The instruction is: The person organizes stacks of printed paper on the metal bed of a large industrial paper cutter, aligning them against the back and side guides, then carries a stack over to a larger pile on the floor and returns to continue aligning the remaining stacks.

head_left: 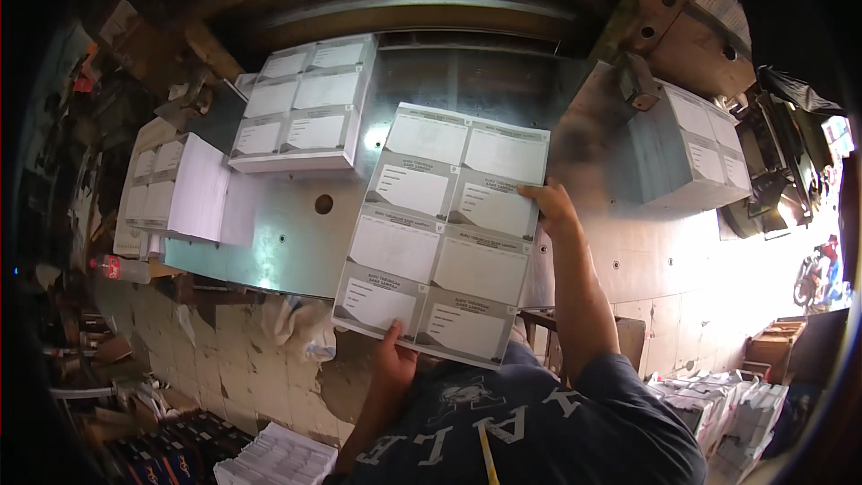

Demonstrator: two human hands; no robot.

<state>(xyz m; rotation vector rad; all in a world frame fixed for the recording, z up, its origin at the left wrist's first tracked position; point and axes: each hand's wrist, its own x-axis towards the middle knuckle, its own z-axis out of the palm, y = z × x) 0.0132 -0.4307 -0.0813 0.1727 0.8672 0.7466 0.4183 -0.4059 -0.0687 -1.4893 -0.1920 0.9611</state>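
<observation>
A large printed paper sheet (404, 247), grey and white with rows of form boxes, is held tilted in front of me above the metal table. My left hand (395, 359) grips its near edge with the thumb on top. On the right edge, my right hand (549, 205) pinches the sheet, thumb over the print and fingers underneath. Whether it is one sheet or a thin bundle, I cannot tell. Beyond it to the left, a tall stack of similar printed sheets (301, 103) rests on the table.
The metal table (301, 251) has a round hole. Another paper stack (175, 189) stands at far left, near a bottle with a red label (121, 268). A further stack (700, 144) sits on the right. Paper bundles (278, 458) lie low on the left, and more bundles (727, 413) at lower right.
</observation>
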